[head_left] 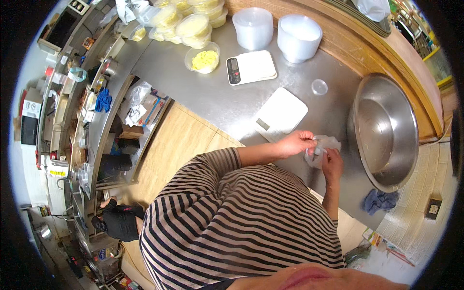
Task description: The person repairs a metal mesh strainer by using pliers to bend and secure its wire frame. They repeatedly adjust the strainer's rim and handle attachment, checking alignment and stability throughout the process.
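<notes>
Close in front of my body, both hands pinch a piece of thin, crumpled translucent plastic (329, 141). Whether it is a bag or a glove I cannot tell. My left hand (297, 143) is closed on its left side, and my right hand (332, 164) is closed on its near right edge. Just beyond my left hand lies a flat white kitchen scale (285, 112). Farther off sits a second white scale (253, 66) with a dark display panel. A small clear round lid or cup (319, 87) rests on the steel counter (333, 113).
To the right stands a large steel bowl (386, 135), with a blue cloth (380, 201) beside it. Stacked clear tubs (252, 29) line the back, near an uncovered tub of yellow food (204, 59) and several filled tubs (193, 28). Another person (123, 220) is at lower left, by shelving.
</notes>
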A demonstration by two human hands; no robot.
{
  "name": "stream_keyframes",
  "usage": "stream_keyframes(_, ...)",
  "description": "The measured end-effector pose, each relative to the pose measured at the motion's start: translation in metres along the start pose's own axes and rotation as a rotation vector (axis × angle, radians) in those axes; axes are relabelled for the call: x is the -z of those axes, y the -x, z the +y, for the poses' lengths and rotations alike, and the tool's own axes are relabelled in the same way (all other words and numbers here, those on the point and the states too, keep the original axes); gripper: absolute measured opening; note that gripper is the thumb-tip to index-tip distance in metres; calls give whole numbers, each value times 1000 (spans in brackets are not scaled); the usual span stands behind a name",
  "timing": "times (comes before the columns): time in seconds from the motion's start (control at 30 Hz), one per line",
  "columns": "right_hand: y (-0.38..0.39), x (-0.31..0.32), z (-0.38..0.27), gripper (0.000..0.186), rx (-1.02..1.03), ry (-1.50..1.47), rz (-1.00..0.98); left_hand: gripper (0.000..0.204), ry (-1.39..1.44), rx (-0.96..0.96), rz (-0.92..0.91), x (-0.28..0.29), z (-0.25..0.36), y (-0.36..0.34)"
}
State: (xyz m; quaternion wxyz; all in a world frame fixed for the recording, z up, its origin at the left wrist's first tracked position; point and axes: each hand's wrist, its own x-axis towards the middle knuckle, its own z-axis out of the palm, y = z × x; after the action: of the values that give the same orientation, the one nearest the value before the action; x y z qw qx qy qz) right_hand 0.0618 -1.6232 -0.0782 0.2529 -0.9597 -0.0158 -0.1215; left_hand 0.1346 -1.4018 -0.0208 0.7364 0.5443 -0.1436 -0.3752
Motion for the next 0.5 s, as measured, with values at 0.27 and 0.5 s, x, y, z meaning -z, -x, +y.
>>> stream_keyframes(0.27,0,5,13,7,-441,-741,-254,11,-2,6,61,9,12,-1)
stream_keyframes(0.5,-16,16,-12,17,-118,-557,-41,7,58,56,54,13,20,-2)
